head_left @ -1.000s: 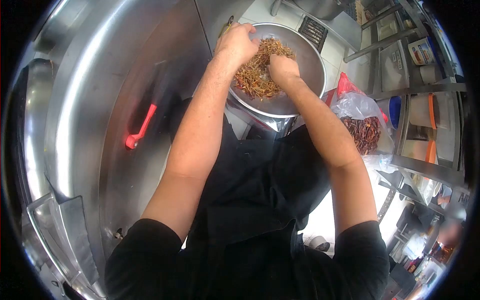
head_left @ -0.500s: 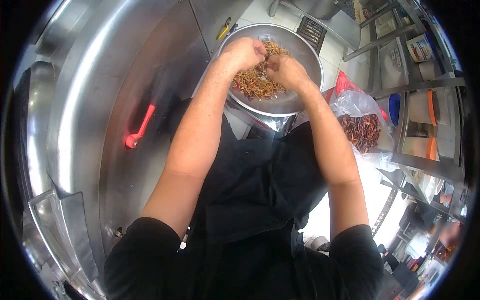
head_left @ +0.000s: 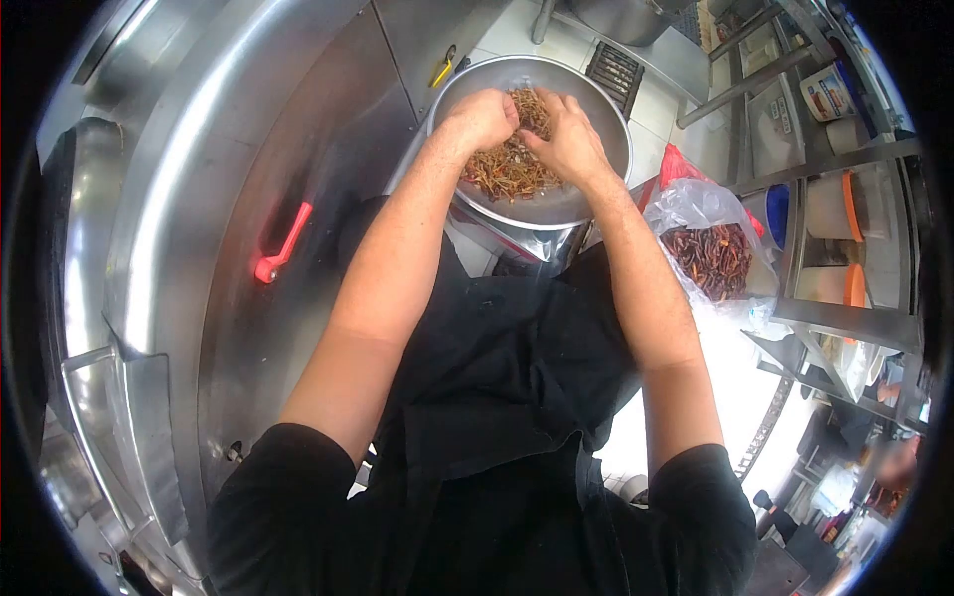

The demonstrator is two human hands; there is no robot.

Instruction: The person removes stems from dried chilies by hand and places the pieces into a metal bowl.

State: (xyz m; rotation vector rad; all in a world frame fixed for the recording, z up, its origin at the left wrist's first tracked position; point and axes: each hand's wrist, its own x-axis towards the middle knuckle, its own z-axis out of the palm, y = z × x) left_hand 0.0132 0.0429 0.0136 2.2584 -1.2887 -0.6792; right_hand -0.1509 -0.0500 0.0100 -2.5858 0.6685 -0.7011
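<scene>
A wide steel bowl (head_left: 602,174) holds a heap of thin brown dried stems (head_left: 509,173) with a few reddish bits among them. My left hand (head_left: 485,119) is at the heap's left side, its fingers curled closed; whatever they hold is hidden. On the right side of the heap, my right hand (head_left: 568,139) has its fingers stretched out and the thumb apart, touching or just above the stems. Right of the bowl, a clear plastic bag (head_left: 696,204) stands open with dark red dried chillies (head_left: 711,260) inside.
A steel counter front with a red handle (head_left: 284,244) is on the left, and a yellow handle (head_left: 443,70) beyond it. Shelves with orange-lidded tubs (head_left: 833,206) line the right. A floor drain grate (head_left: 614,77) lies behind the bowl. Part of another person shows far lower right.
My right hand has opened, its fingers now extended over the heap. My left hand has moved slightly down and left, still curled. The view has shifted a little.
</scene>
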